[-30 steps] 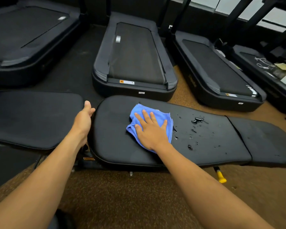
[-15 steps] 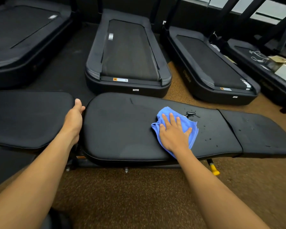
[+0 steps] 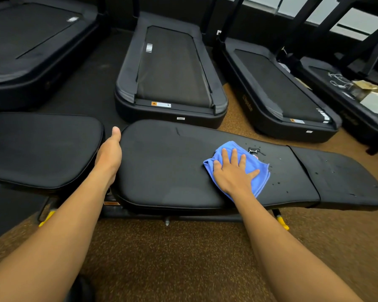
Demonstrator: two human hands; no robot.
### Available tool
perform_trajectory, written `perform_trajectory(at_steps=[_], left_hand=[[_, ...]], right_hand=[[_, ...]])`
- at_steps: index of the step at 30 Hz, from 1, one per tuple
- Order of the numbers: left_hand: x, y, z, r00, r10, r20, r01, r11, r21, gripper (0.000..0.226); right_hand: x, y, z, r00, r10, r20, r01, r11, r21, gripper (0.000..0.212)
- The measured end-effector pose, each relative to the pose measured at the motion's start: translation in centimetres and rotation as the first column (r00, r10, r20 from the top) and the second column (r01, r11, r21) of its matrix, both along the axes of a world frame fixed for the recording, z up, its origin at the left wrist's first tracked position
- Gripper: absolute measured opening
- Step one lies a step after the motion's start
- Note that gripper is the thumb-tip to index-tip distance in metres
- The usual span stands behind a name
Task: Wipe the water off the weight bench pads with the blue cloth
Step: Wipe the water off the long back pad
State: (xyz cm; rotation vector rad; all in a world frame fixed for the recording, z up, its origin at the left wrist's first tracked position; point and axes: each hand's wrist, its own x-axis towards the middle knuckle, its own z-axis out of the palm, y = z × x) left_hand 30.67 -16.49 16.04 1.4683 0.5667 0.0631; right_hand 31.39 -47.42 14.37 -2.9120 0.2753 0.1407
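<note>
The blue cloth (image 3: 256,171) lies bunched in loose folds on the long middle pad (image 3: 166,166) of the weight bench, toward its right end, with the right hand (image 3: 232,172) spread flat on top of it, fingers straight and fanned, pressing rather than gripping. It looks like a thin, soft, light rag — it will crumple and slide easily on the smooth black padding, so a flat palm over its middle is probably the best hold; pinching an edge would likely just drag a corner and leave the rest behind. A small puddle (image 3: 254,151) sits just beyond the fingertips, touching the cloth's far edge, and scattered droplets (image 3: 276,183) dot the pad to the right, with a few more on the narrow end pad (image 3: 340,177). The left hand (image 3: 109,153) rests at the gap between the middle pad and the wide pad (image 3: 42,147) on the left, thumb up, fingers dropping into the gap — how far they curl under I cannot tell. The padding looks firm yet slightly cushioned, so steady downward pressure should suit it.
</note>
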Motion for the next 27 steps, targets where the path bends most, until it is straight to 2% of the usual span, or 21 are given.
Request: perform_trajectory(at_steps=[3, 7, 12, 17, 21, 24, 27], left_hand=[[-0.2, -0.2, 0.3, 1.0, 0.0, 0.0, 0.0, 1.0, -0.001, 0.051], [-0.1, 0.6, -0.2, 0.999, -0.005, -0.035, 0.005, 1.0, 0.016, 0.081], [0.3, 1.2, -1.0, 0.999, -0.033, -0.034, 0.033, 0.999, 0.0, 0.093], [0.4, 1.4, -0.7, 0.998, -0.042, -0.04, 0.042, 0.999, 0.007, 0.086], [0.5, 1.0, 0.3, 0.998, -0.059, -0.03, 0.063, 0.983, 0.175, 0.068], [1.0, 0.5, 0.8, 0.984, -0.126, 0.124, 0.085, 0.952, 0.293, 0.053], [1.8, -0.4, 1.3, 0.935, -0.253, 0.247, 0.147, 0.913, 0.38, 0.061]], right_hand=[[0.4, 1.6, 0.1, 0.999, 0.035, 0.0, -0.035, 0.999, -0.004, 0.062], [1.1, 4.2, 0.1, 0.995, 0.099, -0.004, -0.099, 0.995, -0.009, 0.065], [2.2, 8.6, 0.0, 0.976, 0.218, -0.001, -0.218, 0.976, -0.011, 0.068], [2.2, 13.9, 0.1, 0.92, 0.392, -0.008, -0.392, 0.92, -0.016, 0.071], [0.0, 15.5, 0.1, 0.837, 0.548, -0.015, -0.548, 0.836, -0.025, 0.071], [-2.8, 14.8, -0.2, 0.75, 0.661, 0.015, -0.66, 0.75, -0.035, 0.07], [-3.6, 14.2, -0.4, 0.719, 0.694, 0.032, -0.694, 0.72, -0.012, 0.069]])
